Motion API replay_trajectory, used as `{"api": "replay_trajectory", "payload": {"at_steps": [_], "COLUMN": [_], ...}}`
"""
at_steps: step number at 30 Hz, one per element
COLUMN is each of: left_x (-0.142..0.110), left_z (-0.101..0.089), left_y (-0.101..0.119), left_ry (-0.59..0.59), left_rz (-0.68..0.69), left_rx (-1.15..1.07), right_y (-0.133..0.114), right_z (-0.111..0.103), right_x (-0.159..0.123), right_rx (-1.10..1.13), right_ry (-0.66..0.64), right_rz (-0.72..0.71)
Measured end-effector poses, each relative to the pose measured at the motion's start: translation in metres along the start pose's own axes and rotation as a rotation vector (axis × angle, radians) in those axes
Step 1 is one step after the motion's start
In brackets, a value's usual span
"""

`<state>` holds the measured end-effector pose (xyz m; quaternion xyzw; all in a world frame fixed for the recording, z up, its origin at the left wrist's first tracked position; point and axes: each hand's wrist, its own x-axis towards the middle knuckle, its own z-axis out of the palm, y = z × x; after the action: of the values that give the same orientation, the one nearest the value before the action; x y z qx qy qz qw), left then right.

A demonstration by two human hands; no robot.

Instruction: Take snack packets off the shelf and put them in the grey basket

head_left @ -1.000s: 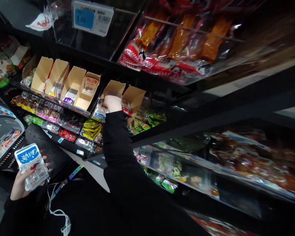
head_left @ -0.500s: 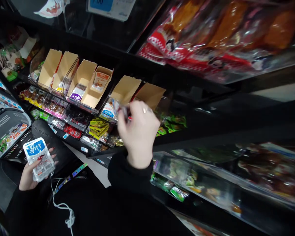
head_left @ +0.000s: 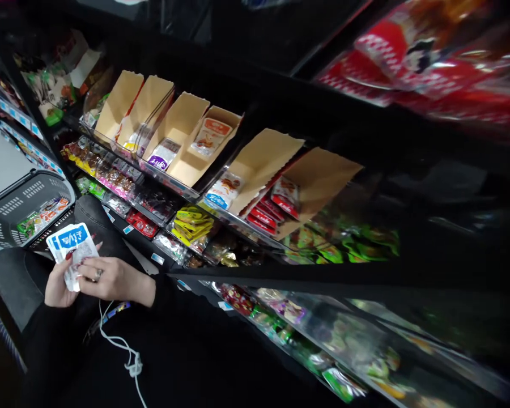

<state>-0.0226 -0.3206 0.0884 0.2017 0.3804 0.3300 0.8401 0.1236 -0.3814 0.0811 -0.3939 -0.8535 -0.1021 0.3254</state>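
Low at the left, both of my hands meet over my lap. My left hand (head_left: 58,286) grips a small stack of white snack packets with blue labels (head_left: 72,245). My right hand (head_left: 110,279), ring on one finger, is closed against the lower edge of the same packets. Up and to the right, tilted cardboard display boxes (head_left: 263,161) on a shelf hold more packets: white and blue ones (head_left: 221,191) and red ones (head_left: 272,207).
A grey shopping basket (head_left: 12,207) with snacks inside sits at the far left. Dark shelves of bagged snacks run across the view, with red packaged goods (head_left: 429,62) at the upper right. A white cord (head_left: 123,351) hangs over my dark clothing.
My right hand left the cardboard box on the shelf and came down to the left, joining my left hand on the packets. The view shifted right and down.
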Motion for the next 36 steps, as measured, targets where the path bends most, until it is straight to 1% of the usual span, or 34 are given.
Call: {"api": "replay_trajectory", "payload": {"at_steps": [2,3,4,5,7,8,9,10,12,14,15,17,19,20,22,24,26,28,30,33,36], "left_x": [0.003,0.005,0.007,0.010,0.017,0.022,0.029,0.037,0.057,0.080,0.093,0.117,0.140,0.151,0.170,0.185,0.194,0.197,0.196,0.188,0.181], "left_z": [-0.006,-0.008,-0.011,-0.013,-0.018,-0.020,-0.022,-0.024,-0.027,-0.032,-0.035,-0.043,-0.057,-0.065,-0.082,-0.098,-0.108,-0.115,-0.120,-0.126,-0.127], "left_y": [0.010,0.015,0.020,0.025,0.035,0.040,0.046,0.053,0.068,0.085,0.094,0.110,0.121,0.123,0.119,0.109,0.096,0.088,0.085,0.087,0.089], "left_ry": [0.040,0.067,0.096,0.122,0.154,0.163,0.177,0.203,0.260,0.282,0.279,0.257,0.239,0.238,0.268,0.329,0.370,0.376,0.383,0.385,0.368], "left_rz": [0.060,0.095,0.137,0.182,0.276,0.320,0.362,0.403,0.475,0.532,0.555,0.586,0.596,0.595,0.591,0.577,0.555,0.531,0.511,0.478,0.473], "left_rx": [0.032,0.038,0.038,0.033,0.018,0.010,0.000,-0.012,-0.048,-0.077,-0.080,-0.055,-0.007,0.013,0.025,-0.001,-0.042,-0.066,-0.075,-0.066,-0.046], "right_y": [0.006,0.009,0.012,0.015,0.025,0.033,0.041,0.051,0.073,0.096,0.108,0.130,0.149,0.157,0.167,0.171,0.171,0.170,0.169,0.167,0.165], "right_z": [0.007,0.010,0.013,0.016,0.026,0.033,0.042,0.052,0.078,0.106,0.119,0.145,0.167,0.178,0.199,0.217,0.229,0.235,0.238,0.238,0.237], "right_x": [0.006,0.010,0.015,0.020,0.033,0.042,0.051,0.062,0.085,0.108,0.118,0.136,0.147,0.149,0.146,0.137,0.127,0.121,0.120,0.124,0.126], "right_rx": [0.177,0.271,0.365,0.452,0.582,0.628,0.671,0.720,0.855,0.987,1.034,1.090,1.116,1.131,1.169,1.195,1.188,1.197,1.240,1.298,1.318], "right_ry": [-0.030,-0.020,0.015,0.070,0.191,0.225,0.231,0.209,0.107,0.016,-0.010,-0.027,-0.035,-0.045,-0.061,-0.066,-0.070,-0.095,-0.133,-0.154,-0.148], "right_rz": [0.008,0.008,0.025,0.079,0.294,0.422,0.537,0.627,0.722,0.757,0.764,0.766,0.763,0.768,0.799,0.846,0.895,0.932,0.964,0.996,1.003]}}
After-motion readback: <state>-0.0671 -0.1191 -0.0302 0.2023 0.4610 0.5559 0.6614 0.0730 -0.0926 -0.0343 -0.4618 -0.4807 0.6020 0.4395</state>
